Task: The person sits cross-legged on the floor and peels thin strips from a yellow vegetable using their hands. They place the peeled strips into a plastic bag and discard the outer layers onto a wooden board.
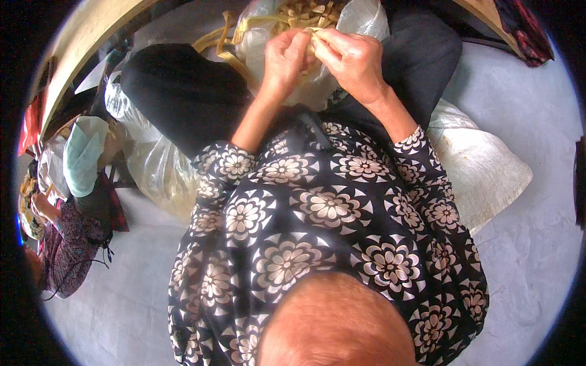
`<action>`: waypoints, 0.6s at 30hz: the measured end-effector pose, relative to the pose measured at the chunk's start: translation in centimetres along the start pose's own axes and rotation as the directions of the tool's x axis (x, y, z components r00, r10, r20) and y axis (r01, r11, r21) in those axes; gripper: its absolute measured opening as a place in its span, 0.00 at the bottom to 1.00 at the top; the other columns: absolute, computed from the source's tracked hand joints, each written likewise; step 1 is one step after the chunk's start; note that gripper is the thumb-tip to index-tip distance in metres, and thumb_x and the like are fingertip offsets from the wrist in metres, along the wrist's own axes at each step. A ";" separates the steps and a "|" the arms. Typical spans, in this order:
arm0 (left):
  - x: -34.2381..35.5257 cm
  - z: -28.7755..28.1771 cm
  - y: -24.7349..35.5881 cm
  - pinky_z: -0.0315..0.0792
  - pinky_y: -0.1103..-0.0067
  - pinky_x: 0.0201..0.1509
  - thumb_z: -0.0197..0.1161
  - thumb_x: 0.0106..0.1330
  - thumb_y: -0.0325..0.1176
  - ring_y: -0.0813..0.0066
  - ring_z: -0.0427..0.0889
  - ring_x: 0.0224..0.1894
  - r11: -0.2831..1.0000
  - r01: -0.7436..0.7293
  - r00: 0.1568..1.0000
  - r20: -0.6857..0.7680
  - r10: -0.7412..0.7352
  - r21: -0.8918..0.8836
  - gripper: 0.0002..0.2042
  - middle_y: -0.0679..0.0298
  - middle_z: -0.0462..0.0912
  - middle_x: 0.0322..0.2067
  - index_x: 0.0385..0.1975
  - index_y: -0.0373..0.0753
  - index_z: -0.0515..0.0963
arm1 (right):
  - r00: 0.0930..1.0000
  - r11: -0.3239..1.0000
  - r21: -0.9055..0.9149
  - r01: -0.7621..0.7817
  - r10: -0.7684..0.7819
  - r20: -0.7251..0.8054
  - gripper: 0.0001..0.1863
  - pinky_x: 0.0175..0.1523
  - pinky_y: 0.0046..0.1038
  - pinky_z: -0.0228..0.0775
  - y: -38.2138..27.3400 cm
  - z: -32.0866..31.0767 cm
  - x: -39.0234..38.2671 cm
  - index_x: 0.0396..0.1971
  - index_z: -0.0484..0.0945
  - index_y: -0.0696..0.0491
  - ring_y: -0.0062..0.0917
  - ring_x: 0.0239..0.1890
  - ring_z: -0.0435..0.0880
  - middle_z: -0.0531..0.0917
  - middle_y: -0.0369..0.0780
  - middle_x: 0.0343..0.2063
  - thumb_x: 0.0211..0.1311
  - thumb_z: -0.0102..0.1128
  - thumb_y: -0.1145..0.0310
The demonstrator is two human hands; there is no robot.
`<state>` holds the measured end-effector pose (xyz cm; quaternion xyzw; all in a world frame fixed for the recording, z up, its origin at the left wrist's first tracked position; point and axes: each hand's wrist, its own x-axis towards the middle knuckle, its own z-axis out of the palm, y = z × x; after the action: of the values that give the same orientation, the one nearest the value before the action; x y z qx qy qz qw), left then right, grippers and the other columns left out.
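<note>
Both hands meet above a clear plastic bag (367, 18) between my knees. My left hand (284, 61) is closed, its thumb and fingers pinching a pale yellow strip (314, 33). The fingertips of my right hand (358, 63) press on the same strip from the other side. Only a small part of it shows between the fingers; it looks like dried plant stalk, but I cannot make out its kind. Many short, yellowish-brown pieces (305, 12) lie in the bag just beyond my hands. Longer yellow strips (224, 38) hang over the bag's left side, by my left knee.
A large clear plastic bag (155, 168) lies against my left leg. Under my right side a whitish woven sack (485, 165) spreads over the grey floor (519, 262). Another person in a dark speckled garment (70, 247) sits at the far left, near a pale green cloth or bag (84, 155).
</note>
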<state>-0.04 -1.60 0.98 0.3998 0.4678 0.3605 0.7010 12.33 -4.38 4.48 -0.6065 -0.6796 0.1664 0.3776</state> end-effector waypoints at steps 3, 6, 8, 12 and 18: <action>0.1 0.6 0.3 0.53 0.88 0.16 0.51 0.61 0.38 0.87 0.55 0.13 0.872 0.285 0.958 0.106 -0.265 -0.398 0.09 0.75 0.62 0.14 0.23 0.40 0.70 | 0.977 0.931 0.316 -0.181 0.208 -0.054 0.03 0.21 0.20 0.64 -0.2 0.3 0.4 0.23 0.77 0.55 0.15 0.15 0.74 0.76 0.36 0.12 0.50 0.56 0.72; -0.9 1.0 1.7 0.52 0.88 0.17 0.53 0.61 0.40 0.88 0.55 0.14 0.838 0.277 0.960 0.100 -0.261 -0.470 0.11 0.75 0.60 0.14 0.22 0.41 0.68 | 0.894 0.742 0.614 -0.269 0.430 -0.128 0.05 0.24 0.14 0.63 0.6 -0.6 1.8 0.22 0.77 0.61 0.10 0.19 0.72 0.78 0.33 0.17 0.50 0.58 0.74; -0.8 0.3 0.8 0.52 0.89 0.18 0.54 0.60 0.41 0.89 0.55 0.16 0.895 0.211 0.967 0.217 -0.132 -0.394 0.12 0.76 0.60 0.14 0.26 0.38 0.72 | 0.864 0.643 0.685 -0.342 0.502 -0.040 0.06 0.23 0.13 0.62 2.8 -0.1 1.3 0.24 0.78 0.60 0.09 0.19 0.70 0.77 0.31 0.18 0.50 0.59 0.72; -1.1 -0.2 0.5 0.52 0.89 0.19 0.53 0.61 0.39 0.90 0.55 0.17 0.958 0.179 0.967 0.221 -0.129 -0.224 0.13 0.78 0.60 0.14 0.31 0.34 0.75 | 0.877 0.589 0.694 -0.415 0.461 0.133 0.08 0.22 0.13 0.57 2.8 -0.1 1.0 0.21 0.78 0.59 0.07 0.18 0.66 0.74 0.29 0.16 0.51 0.60 0.69; -1.1 0.0 0.6 0.52 0.89 0.20 0.51 0.63 0.39 0.90 0.55 0.17 0.967 0.200 0.948 0.279 -0.151 -0.156 0.12 0.78 0.60 0.14 0.31 0.36 0.75 | 0.851 0.698 0.597 -0.395 0.523 -0.049 0.11 0.18 0.14 0.52 2.6 0.4 0.4 0.14 0.75 0.58 0.07 0.14 0.61 0.67 0.26 0.10 0.51 0.59 0.69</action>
<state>-0.42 -2.29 1.96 0.3354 0.3689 0.2812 0.8200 13.87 -3.33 2.53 -0.6315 -0.3796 0.3829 0.5572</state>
